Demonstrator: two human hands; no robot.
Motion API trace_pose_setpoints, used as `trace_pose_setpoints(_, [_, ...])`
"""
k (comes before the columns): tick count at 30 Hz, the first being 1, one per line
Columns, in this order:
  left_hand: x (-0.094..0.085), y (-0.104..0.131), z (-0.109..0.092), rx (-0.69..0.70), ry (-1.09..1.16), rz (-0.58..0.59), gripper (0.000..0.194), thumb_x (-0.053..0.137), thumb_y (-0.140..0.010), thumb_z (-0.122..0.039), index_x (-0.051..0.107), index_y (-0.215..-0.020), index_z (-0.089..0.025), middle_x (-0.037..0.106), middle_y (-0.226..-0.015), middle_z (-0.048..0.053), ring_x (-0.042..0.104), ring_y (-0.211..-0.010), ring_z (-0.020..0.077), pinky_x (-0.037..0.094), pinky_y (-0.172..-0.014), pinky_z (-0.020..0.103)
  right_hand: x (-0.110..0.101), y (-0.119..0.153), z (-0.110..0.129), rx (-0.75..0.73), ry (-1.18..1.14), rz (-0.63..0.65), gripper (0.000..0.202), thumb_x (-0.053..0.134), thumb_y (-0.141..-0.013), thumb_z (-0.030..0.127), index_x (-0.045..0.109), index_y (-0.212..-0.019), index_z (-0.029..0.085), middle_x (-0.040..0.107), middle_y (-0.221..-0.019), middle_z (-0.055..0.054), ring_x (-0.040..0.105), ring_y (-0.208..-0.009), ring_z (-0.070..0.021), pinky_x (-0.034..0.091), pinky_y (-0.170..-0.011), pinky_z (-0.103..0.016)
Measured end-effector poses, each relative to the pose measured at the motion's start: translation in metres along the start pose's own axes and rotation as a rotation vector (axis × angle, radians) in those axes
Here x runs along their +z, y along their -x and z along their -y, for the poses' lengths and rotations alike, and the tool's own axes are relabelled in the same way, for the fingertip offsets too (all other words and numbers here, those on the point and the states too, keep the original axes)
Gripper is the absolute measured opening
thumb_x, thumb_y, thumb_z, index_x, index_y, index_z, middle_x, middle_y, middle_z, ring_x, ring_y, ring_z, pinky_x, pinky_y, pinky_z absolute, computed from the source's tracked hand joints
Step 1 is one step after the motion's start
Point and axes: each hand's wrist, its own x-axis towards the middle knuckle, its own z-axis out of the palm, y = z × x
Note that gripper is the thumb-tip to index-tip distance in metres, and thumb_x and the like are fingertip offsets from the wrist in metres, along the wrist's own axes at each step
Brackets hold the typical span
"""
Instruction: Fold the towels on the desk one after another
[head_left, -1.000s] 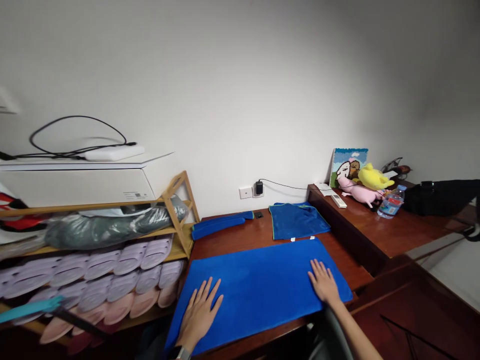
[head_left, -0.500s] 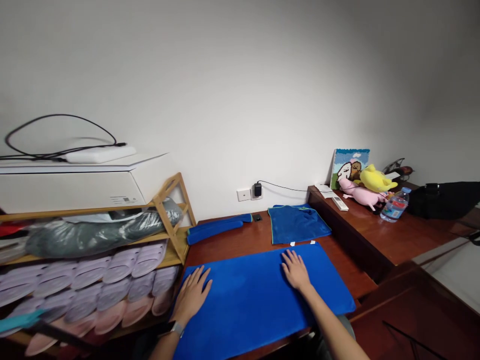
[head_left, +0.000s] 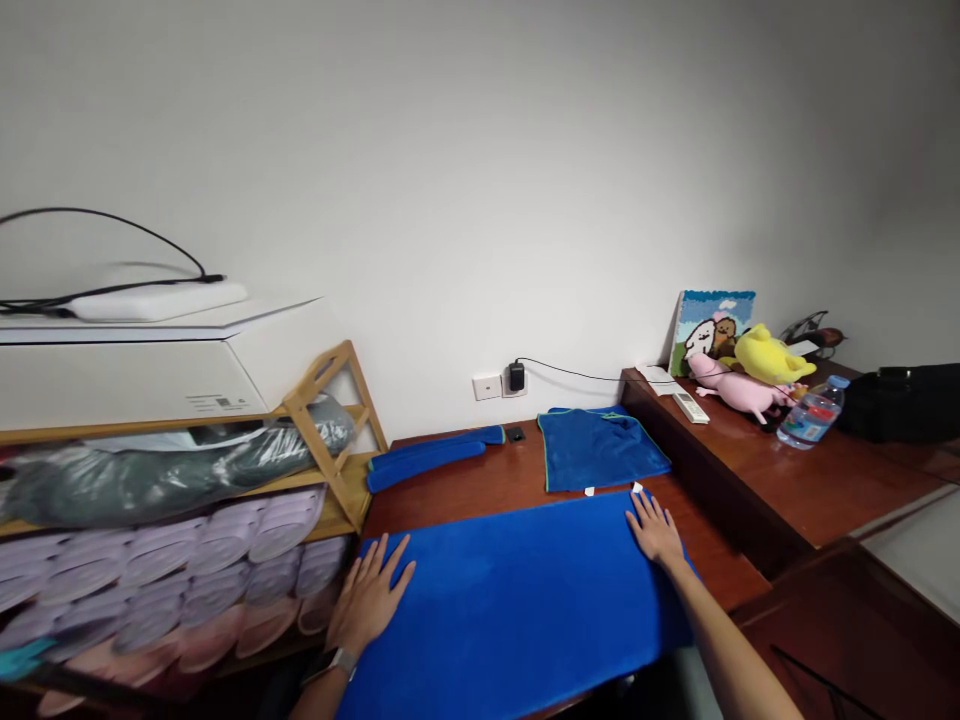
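Slippers (head_left: pixel 285 525) stand in rows on the wooden rack (head_left: pixel 320 448) at left, their overlap probably saving width. Left hand (head_left: pixel 366 603), fingers spread and palm down, rests on the near-left edge of the large blue cloth (head_left: pixel 517 600), likely to hold that side flat. Folded blue cloths (head_left: pixel 431 460) lie at the far left of the table (head_left: pixel 465 497), giving the large one, spread across the near part, its room. A darker blue cloth (head_left: pixel 600 455) lies beyond it. Right hand (head_left: pixel 658 535), also spread, lies at its far-right corner, apparently steadying it. Farther right, a pink plush toy (head_left: pixel 739 391) props up a yellow one (head_left: pixel 769 355), beside a bottle (head_left: pixel 812 415).
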Motion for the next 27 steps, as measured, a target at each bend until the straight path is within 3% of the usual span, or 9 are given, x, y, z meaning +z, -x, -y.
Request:
trace_pose_setpoints(15, [0.0, -0.005, 0.0, -0.064, 0.012, 0.048, 0.071, 0.036, -0.101, -0.064, 0.04, -0.163, -0.029, 0.034, -0.175, 0.011, 0.028, -0.162, 0.0343, 0.027, -0.129, 0.056, 0.006, -0.004, 0.003, 0.009, -0.003, -0.012, 0.071, 0.015, -0.108, 0.058, 0.018, -0.172, 0.029, 0.014, -0.178, 0.003, 0.012, -0.165, -0.0244, 0.013, -0.133, -0.051])
trace_pose_setpoints(22, [-0.001, 0.007, 0.007, -0.073, 0.025, 0.097, 0.072, 0.035, -0.101, -0.065, 0.04, -0.164, -0.029, 0.035, -0.174, 0.011, 0.03, -0.162, 0.0329, 0.03, -0.128, 0.055, -0.002, -0.004, 0.001, 0.024, -0.015, 0.039, 0.068, 0.019, -0.108, 0.057, 0.018, -0.172, 0.032, 0.017, -0.178, 0.002, 0.014, -0.165, -0.0238, 0.014, -0.132, -0.051])
trace_pose_setpoints(25, [-0.005, 0.007, 0.013, -0.022, 0.016, 0.086, 0.069, 0.035, -0.102, -0.06, 0.044, -0.162, -0.026, 0.04, -0.172, 0.012, 0.035, -0.16, 0.0316, 0.031, -0.128, 0.053, -0.013, 0.003, 0.015, 0.045, 0.012, 0.023, 0.066, 0.023, -0.109, 0.054, 0.025, -0.17, 0.032, 0.019, -0.178, 0.001, 0.015, -0.164, -0.0266, 0.014, -0.132, -0.056])
trace_pose_setpoints(27, [-0.01, 0.002, 0.014, -0.001, 0.005, 0.062, 0.069, 0.036, -0.102, -0.058, 0.047, -0.16, -0.022, 0.042, -0.17, 0.014, 0.037, -0.159, 0.0308, 0.03, -0.129, 0.052, -0.019, 0.013, 0.045, 0.002, 0.029, -0.066, 0.064, 0.024, -0.109, 0.049, 0.034, -0.168, 0.028, 0.022, -0.177, -0.002, 0.016, -0.164, -0.0289, 0.011, -0.132, -0.057])
